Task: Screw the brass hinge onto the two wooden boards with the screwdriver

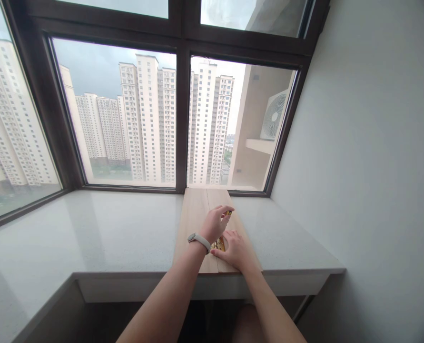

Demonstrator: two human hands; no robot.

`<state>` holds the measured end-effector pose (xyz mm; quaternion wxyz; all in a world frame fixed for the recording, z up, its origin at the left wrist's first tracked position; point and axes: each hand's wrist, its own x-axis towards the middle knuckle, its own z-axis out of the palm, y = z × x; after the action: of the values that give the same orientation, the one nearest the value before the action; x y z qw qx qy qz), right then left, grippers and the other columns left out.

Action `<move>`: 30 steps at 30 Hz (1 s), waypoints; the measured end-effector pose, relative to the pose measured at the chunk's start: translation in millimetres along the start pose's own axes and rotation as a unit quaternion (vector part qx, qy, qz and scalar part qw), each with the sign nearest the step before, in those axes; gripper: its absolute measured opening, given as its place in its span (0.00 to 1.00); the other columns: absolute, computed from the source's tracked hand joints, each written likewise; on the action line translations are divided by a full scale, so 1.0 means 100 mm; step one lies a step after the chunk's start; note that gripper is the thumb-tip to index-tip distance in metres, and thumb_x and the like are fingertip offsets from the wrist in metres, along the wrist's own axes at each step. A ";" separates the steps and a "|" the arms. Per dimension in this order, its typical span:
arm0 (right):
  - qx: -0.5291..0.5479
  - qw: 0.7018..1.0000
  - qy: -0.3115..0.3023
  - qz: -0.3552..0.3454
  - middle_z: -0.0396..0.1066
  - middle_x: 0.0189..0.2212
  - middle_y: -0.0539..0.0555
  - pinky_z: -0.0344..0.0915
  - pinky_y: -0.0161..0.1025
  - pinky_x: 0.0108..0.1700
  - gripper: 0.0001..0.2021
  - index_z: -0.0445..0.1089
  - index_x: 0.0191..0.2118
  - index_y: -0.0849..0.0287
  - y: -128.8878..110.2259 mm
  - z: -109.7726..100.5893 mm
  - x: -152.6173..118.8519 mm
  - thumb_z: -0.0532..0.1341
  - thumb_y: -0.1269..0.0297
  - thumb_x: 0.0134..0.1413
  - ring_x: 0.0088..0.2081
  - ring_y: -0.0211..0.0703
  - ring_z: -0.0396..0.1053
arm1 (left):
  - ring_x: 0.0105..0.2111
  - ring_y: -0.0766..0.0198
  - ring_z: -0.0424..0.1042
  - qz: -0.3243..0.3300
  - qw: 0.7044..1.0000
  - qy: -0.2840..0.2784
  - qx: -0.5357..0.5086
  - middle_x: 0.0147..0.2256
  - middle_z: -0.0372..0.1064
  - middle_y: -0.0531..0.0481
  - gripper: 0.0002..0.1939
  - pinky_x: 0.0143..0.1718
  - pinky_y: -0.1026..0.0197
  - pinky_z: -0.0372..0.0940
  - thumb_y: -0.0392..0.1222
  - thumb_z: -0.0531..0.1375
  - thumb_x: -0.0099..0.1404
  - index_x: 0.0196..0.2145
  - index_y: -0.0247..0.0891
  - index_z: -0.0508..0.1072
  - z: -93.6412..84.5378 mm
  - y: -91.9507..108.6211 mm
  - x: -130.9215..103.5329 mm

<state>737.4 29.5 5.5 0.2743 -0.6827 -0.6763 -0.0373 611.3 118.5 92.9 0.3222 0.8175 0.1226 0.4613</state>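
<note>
Two pale wooden boards [193, 209] lie side by side on the white sill, a seam running between them. My left hand [213, 224], with a watch [198, 241] on its wrist, is raised over the boards. Its fingers are closed around a small yellow and black object [229, 213], whose kind I cannot make out. My right hand [236, 248] rests on the boards just below, thumb and fingers spread around a flat gold-yellow piece [219, 244] with dark spots. The left wrist partly covers this piece.
The white stone sill [126, 233] has a front edge close to me and drops off there. Dark-framed windows [183, 119] stand behind the boards' far end. A white wall [369, 143] closes off the right side.
</note>
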 end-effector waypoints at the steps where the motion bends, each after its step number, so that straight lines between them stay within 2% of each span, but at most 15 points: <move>1: 0.000 1.000 0.000 0.000 0.74 0.47 0.58 0.63 0.49 0.55 0.29 0.73 0.52 0.54 0.00 0.00 0.00 0.69 0.38 0.53 0.52 0.59 0.68 | 0.43 0.63 0.77 0.004 1.000 0.000 0.005 0.47 0.76 0.48 0.15 0.49 0.57 0.75 0.33 0.59 0.72 0.52 0.45 0.78 -0.01 0.01 0.00; 5: -0.001 1.000 -0.003 0.005 0.74 0.48 0.58 0.63 0.49 0.55 0.28 0.73 0.52 0.54 -0.01 -0.01 0.00 0.69 0.40 0.53 0.52 0.59 0.68 | 0.42 0.61 0.76 0.001 0.999 0.023 0.042 0.44 0.75 0.48 0.10 0.47 0.56 0.75 0.38 0.66 0.67 0.47 0.43 0.80 0.00 0.04 -0.01; 9: 0.001 1.000 -0.001 0.002 0.75 0.49 0.58 0.63 0.49 0.55 0.26 0.73 0.52 0.54 0.00 0.01 0.00 0.69 0.43 0.54 0.53 0.59 0.68 | 0.38 0.62 0.76 0.001 0.998 0.024 0.054 0.40 0.75 0.49 0.09 0.45 0.57 0.74 0.36 0.65 0.67 0.45 0.43 0.80 0.04 0.05 0.00; 14: 0.001 1.000 0.000 0.002 0.74 0.51 0.58 0.63 0.49 0.55 0.26 0.73 0.52 0.54 0.01 0.02 0.00 0.69 0.43 0.53 0.53 0.59 0.68 | 0.43 0.61 0.78 0.011 0.999 -0.018 0.026 0.46 0.78 0.47 0.16 0.48 0.56 0.75 0.33 0.59 0.71 0.53 0.44 0.79 0.06 0.05 0.01; 17: -0.002 1.000 0.000 0.002 0.74 0.51 0.58 0.63 0.50 0.56 0.27 0.73 0.52 0.54 0.01 0.02 0.00 0.69 0.43 0.52 0.54 0.60 0.68 | 0.44 0.60 0.78 0.009 0.999 -0.024 0.022 0.48 0.79 0.47 0.18 0.49 0.55 0.76 0.34 0.59 0.71 0.55 0.45 0.78 0.04 0.05 0.00; 23: -0.008 1.000 0.000 0.010 0.73 0.53 0.60 0.63 0.52 0.58 0.30 0.72 0.55 0.55 0.04 0.06 0.00 0.68 0.41 0.53 0.56 0.62 0.67 | 0.43 0.59 0.77 0.002 0.998 0.008 0.064 0.45 0.75 0.47 0.13 0.48 0.55 0.74 0.38 0.68 0.66 0.49 0.44 0.81 0.06 0.08 -0.02; 26: -0.008 1.000 0.006 0.008 0.74 0.53 0.60 0.63 0.52 0.58 0.28 0.72 0.55 0.55 0.05 0.08 0.01 0.69 0.44 0.53 0.56 0.62 0.67 | 0.40 0.60 0.77 0.005 0.997 0.013 0.070 0.43 0.75 0.47 0.12 0.46 0.56 0.73 0.37 0.65 0.68 0.49 0.44 0.81 0.09 0.08 -0.02; 30: -0.014 1.000 0.009 0.012 0.74 0.52 0.61 0.63 0.53 0.58 0.29 0.73 0.55 0.56 0.06 0.09 0.01 0.68 0.44 0.53 0.56 0.63 0.67 | 0.42 0.60 0.77 0.022 0.998 -0.014 0.066 0.44 0.76 0.47 0.15 0.46 0.58 0.73 0.34 0.59 0.72 0.53 0.44 0.79 0.11 0.09 -0.02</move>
<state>740.0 34.8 -3.9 0.2711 -0.6939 -0.6652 -0.0498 618.2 106.3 93.6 0.2594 0.8458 0.1305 0.4477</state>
